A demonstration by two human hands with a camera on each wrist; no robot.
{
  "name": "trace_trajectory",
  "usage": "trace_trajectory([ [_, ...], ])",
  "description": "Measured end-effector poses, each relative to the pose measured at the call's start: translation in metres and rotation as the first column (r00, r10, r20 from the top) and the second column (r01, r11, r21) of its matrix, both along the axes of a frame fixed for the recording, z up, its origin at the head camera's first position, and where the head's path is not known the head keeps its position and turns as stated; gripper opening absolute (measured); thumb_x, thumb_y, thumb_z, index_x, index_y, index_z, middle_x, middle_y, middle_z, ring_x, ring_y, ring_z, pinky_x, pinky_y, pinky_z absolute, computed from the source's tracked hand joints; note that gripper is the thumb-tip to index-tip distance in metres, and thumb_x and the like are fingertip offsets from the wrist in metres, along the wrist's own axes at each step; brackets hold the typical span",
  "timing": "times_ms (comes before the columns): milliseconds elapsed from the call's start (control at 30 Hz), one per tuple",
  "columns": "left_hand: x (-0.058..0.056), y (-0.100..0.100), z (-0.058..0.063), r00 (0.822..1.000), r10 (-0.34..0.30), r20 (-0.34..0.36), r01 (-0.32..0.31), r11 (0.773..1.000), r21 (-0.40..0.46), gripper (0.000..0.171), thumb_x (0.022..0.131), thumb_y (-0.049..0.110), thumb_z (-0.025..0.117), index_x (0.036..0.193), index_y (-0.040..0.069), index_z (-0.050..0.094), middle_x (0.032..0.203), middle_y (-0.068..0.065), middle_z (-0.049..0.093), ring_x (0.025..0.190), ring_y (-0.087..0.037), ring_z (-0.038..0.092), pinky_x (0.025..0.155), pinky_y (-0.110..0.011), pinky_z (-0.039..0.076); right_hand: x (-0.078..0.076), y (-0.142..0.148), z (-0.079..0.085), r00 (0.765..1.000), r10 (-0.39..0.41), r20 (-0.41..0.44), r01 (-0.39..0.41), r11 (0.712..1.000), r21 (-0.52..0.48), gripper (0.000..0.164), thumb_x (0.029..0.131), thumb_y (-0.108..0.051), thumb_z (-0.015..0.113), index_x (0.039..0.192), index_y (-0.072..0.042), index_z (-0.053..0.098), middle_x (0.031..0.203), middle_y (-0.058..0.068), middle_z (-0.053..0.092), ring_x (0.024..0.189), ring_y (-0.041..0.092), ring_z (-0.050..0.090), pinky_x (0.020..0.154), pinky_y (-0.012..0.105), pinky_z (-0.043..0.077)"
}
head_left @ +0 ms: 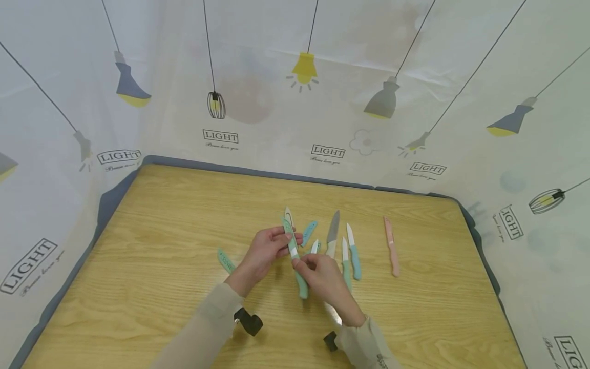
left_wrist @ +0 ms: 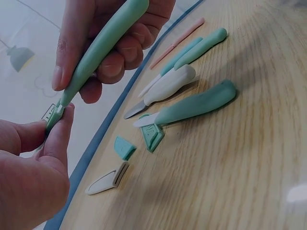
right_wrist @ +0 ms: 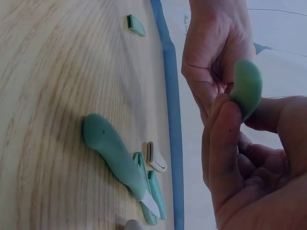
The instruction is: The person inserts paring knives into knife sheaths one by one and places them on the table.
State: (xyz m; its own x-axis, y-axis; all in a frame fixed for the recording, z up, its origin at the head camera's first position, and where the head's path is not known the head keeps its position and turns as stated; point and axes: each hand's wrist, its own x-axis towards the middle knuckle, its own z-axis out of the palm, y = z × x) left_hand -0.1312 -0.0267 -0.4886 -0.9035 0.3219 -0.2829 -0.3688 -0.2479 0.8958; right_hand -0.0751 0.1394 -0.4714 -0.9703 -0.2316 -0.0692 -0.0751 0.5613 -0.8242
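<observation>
Meeting the green cover (head_left: 288,225) end-on, the green knife (head_left: 301,285) shares its long axis; the right hand (head_left: 324,277), nearside of the cover, pinches the knife; the left hand (head_left: 267,248) pinches the cover. Well right of the cover lies a pink knife (head_left: 391,247).

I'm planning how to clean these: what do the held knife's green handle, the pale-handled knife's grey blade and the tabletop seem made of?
Green handle: probably plastic, satin-smooth, evenly coloured with rounded edges. 
Grey blade: likely metal with a dull finish, from its grey tone; a coating is possible. 
Tabletop: wood or wood-look laminate, judging by the streaked grain and slight sheen.
</observation>
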Motion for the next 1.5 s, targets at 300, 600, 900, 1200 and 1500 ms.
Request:
trace_trajectory([
  [300, 0.001, 0.005, -0.002, 1.0, 0.004, 0.011, -0.004, 1.0, 0.004, 0.038, 0.099, 0.005, 0.051, 0.131, -0.015, 0.048, 0.118, -0.021, 0.065, 0.108, -0.024, 0.064, 0.091, -0.031, 0.052, -0.002, 0.002, -0.001, 1.0, -0.024, -0.005, 0.024, 1.0, 0.009, 0.03, 0.095, -0.031, 0.058, 0.086, -0.008, 0.074, 0.056, -0.009, 0.052, 0.049, 0.005, 0.043, 0.041, 0.019, 0.034],
  [600, 0.002, 0.007, -0.004, 1.0, -0.004, 0.015, 0.004, 1.0, 0.008, 0.038, 0.099, 0.005, 0.051, 0.131, -0.015, 0.048, 0.118, -0.021, 0.065, 0.108, -0.024, 0.063, 0.091, -0.03, 0.052, -0.002, 0.002, -0.003, 0.999, -0.034, -0.011, 0.035, 0.999, 0.006, 0.028, 0.095, -0.031, 0.058, 0.086, -0.009, 0.073, 0.056, -0.009, 0.052, 0.049, 0.005, 0.042, 0.042, 0.019, 0.034],
  [900, 0.003, 0.009, -0.003, 1.0, 0.02, 0.0, -0.02, 1.0, 0.023, 0.038, 0.099, 0.004, 0.051, 0.131, -0.015, 0.048, 0.116, -0.022, 0.066, 0.106, -0.024, 0.065, 0.091, -0.032, 0.052, -0.002, 0.002, -0.007, 0.998, -0.043, -0.045, 0.046, 0.997, 0.062, 0.029, 0.094, -0.034, 0.059, 0.086, -0.01, 0.072, 0.059, -0.009, 0.057, 0.048, 0.005, 0.044, 0.041, 0.02, 0.036],
  [1200, 0.005, 0.017, -0.003, 0.995, 0.093, -0.02, -0.093, 0.996, 0.007, 0.041, 0.096, 0.007, 0.056, 0.131, -0.012, 0.048, 0.115, -0.022, 0.066, 0.104, -0.028, 0.065, 0.087, -0.033, 0.054, -0.002, 0.006, -0.006, 0.978, -0.056, -0.201, 0.114, 0.95, 0.29, 0.023, 0.089, -0.032, 0.065, 0.087, -0.01, 0.067, 0.063, -0.01, 0.06, 0.047, 0.002, 0.048, 0.039, 0.02, 0.042],
  [1500, 0.001, -0.009, -0.006, 0.989, 0.14, -0.042, -0.144, 0.984, -0.108, 0.039, 0.095, 0.012, 0.058, 0.128, -0.009, 0.054, 0.118, -0.022, 0.064, 0.108, -0.033, 0.062, 0.093, -0.041, 0.051, -0.006, 0.048, 0.005, 0.979, -0.131, -0.159, 0.183, 0.909, 0.375, 0.028, 0.09, -0.033, 0.063, 0.091, -0.006, 0.071, 0.07, -0.004, 0.062, 0.052, 0.007, 0.051, 0.046, 0.024, 0.046],
])
